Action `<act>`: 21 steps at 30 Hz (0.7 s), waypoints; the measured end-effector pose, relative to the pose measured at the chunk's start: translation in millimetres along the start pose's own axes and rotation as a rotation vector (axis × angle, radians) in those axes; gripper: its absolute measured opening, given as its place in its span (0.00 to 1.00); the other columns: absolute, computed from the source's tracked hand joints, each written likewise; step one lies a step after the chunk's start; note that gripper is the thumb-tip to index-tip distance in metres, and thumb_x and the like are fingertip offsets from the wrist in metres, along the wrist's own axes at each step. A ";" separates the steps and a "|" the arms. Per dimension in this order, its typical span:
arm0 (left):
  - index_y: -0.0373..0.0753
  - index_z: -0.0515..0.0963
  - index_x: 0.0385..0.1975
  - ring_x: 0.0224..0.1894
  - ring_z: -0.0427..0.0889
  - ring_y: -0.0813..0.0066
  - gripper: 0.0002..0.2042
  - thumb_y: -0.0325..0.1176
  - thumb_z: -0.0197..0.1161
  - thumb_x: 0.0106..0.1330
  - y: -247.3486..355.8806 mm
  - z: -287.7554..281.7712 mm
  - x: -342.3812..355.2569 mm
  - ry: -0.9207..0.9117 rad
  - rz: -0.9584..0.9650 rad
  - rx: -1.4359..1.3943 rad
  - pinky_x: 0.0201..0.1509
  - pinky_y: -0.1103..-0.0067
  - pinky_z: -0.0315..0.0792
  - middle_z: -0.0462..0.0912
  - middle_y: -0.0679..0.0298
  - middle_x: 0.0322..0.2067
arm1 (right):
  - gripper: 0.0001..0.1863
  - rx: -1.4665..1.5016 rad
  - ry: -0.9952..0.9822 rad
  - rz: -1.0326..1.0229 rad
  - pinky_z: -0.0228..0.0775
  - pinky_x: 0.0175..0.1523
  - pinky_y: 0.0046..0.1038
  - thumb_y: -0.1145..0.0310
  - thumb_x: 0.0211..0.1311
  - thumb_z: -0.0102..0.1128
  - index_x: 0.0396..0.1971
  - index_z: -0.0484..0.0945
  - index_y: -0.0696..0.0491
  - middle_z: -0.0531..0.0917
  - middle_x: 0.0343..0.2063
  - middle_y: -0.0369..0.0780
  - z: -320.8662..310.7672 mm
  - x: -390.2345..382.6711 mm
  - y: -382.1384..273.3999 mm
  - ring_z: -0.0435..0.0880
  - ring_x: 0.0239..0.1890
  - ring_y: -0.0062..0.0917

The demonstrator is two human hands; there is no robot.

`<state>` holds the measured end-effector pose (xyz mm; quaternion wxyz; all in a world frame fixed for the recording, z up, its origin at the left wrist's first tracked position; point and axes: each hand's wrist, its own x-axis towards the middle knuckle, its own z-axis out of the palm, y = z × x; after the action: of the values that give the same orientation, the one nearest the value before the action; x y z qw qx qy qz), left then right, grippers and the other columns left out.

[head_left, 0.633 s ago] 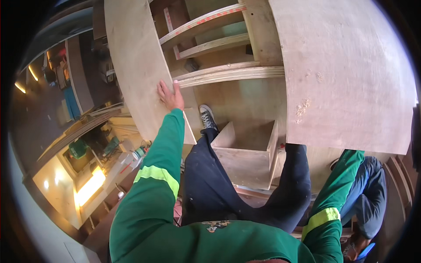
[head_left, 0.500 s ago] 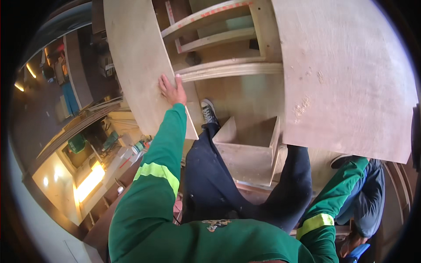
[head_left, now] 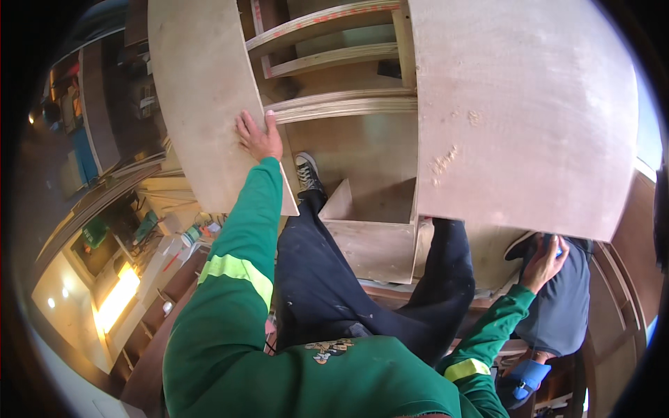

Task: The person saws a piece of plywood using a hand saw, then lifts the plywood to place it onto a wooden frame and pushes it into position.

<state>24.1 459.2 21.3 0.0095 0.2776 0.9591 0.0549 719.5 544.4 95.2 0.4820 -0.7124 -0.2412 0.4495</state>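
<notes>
On the narrow pale plywood panel, the left hand is laid, fingers spread, apparently for steadying, while the right hand is curled, its hold on anything not determinable.

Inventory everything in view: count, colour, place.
Left panel: one, pale, upper left.
Right panel: one, pale, upper right.
Wood shavings: uncounted, tan, on right panel.
Crosspieces: at least three, pale, between panels.
Open box: one, pale, between legs.
Light: one, yellowish, lower left.
Clutter: uncounted, mixed colours, left.
Co-worker: one, grey clothing, lower right.
Left shoe: one, dark, below crosspieces.
Legs: two, dark trousers, centre.
Sleeves: two, green, below.
Left hand: one, bare, on left panel.
Right hand: one, bare, near right panel's edge.
</notes>
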 end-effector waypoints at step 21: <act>0.47 0.55 0.73 0.77 0.44 0.53 0.43 0.69 0.48 0.65 -3.5 -4.1 1.6 -0.009 0.015 0.010 0.74 0.45 0.38 0.50 0.58 0.75 | 0.17 -0.909 -0.569 0.252 0.66 0.26 0.23 0.58 0.56 0.66 0.24 0.77 0.57 0.76 0.16 0.33 -8.7 -13.4 -18.8 0.73 0.18 0.15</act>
<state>20.6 456.7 25.0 0.0118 0.2848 0.9573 0.0490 722.3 537.8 118.8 -0.0158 -0.7225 -0.4447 0.5291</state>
